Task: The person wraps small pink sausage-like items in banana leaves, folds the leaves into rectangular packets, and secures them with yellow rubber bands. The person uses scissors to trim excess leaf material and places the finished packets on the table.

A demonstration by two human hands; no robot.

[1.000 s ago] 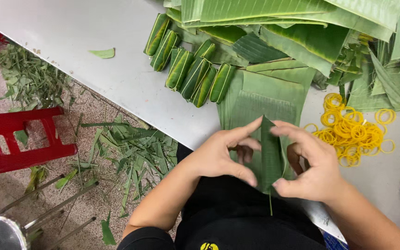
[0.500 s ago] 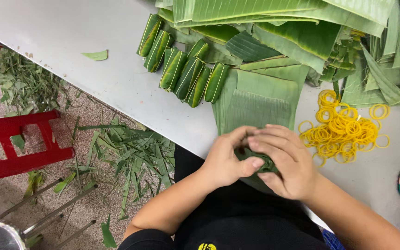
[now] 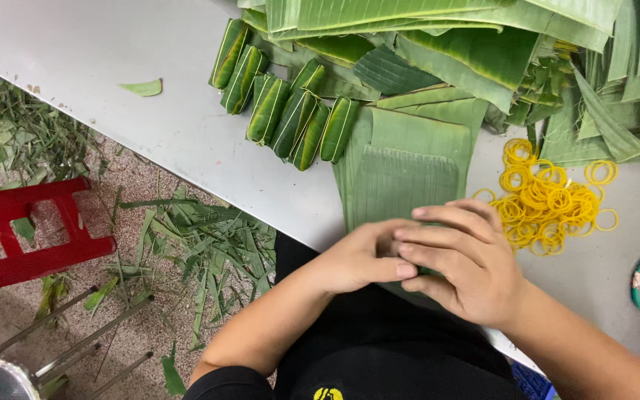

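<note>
left hand [image 3: 357,261] and right hand [image 3: 468,263] closed together over the folded leaf piece, leaf was open and upright between fingers a second ago, now almost fully hidden, right fingers overlapping left

Food-wrapping workshop, grey worktable [image 3: 112,133] stacked with banana leaves [image 3: 438,44] at twelve o'clock, leaf scraps [image 3: 209,244] littering floor at eight o'clock

One head-worn view looks steeply down, close over the table edge [image 3: 187,159]; floor [image 3: 150,318] fills its left.
</note>
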